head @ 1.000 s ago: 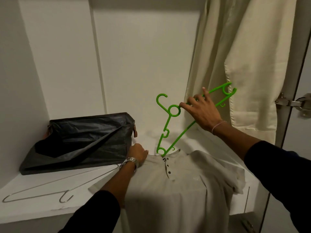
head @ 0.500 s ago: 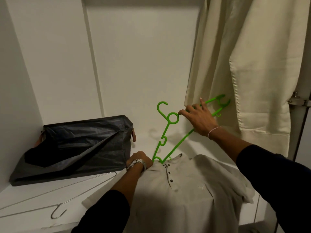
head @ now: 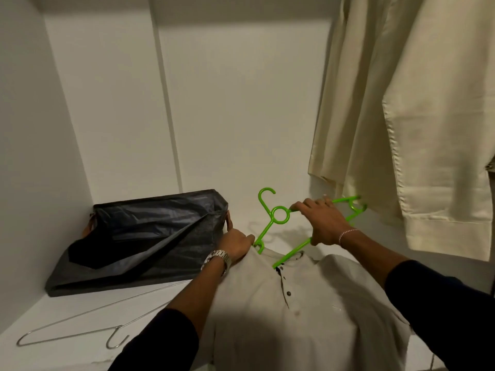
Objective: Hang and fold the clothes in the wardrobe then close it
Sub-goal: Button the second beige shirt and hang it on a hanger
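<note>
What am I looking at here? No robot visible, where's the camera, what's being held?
No machine: a person works with bare hands, and one wide-angle camera worn on their head looks forward and down into an open wardrobe. The right hand grips a green plastic hanger, one arm of which is tucked into the neck of a beige buttoned shirt lying on the white shelf. The left hand, with a wristwatch, holds the shirt at its collar. Also on the shelf are a dark bag and a bare wire hanger. A cream garment hangs at the right.
</note>
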